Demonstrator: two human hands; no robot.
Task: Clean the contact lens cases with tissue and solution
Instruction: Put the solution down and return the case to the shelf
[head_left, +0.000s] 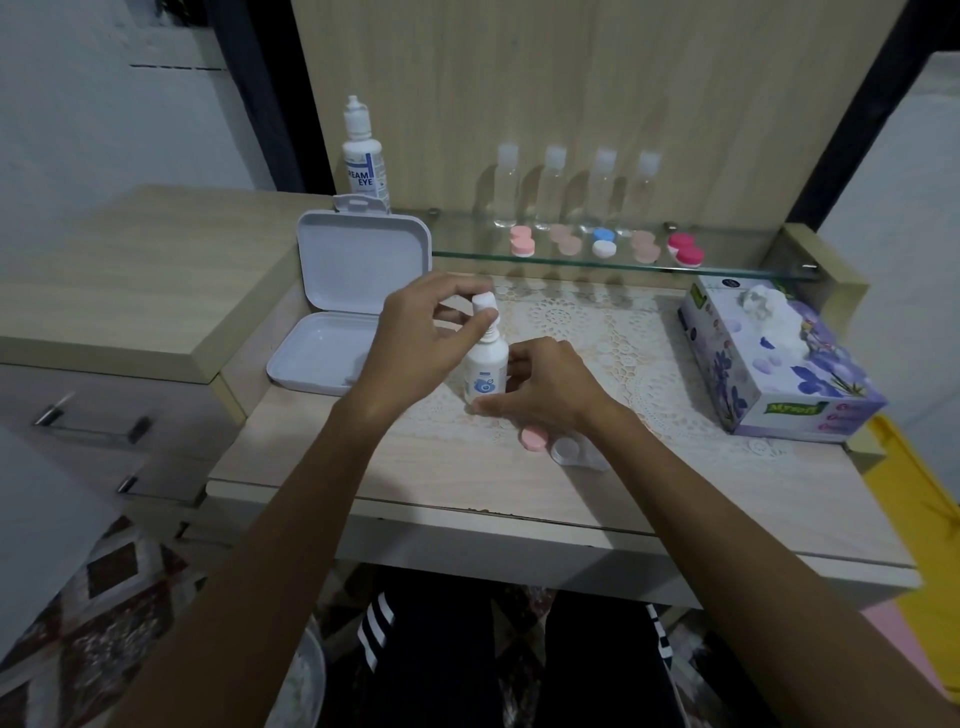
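- Your left hand pinches the white cap of the solution bottle.
- Your right hand grips the bottle's base, its forearm half-hiding the lens case on the table.

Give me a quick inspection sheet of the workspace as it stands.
Surface: wooden desk with a lace mat.
Job's things: small solution bottle upright; open lens case, pink cap beside it; tissue box at right.
Clutter: open white box; large bottle, four clear bottles and five lens cases on the glass shelf.
Grippers: left hand pinches the bottle's cap; right hand grips its body.
Cables: nothing seen.
Surroundings: drawers at left.
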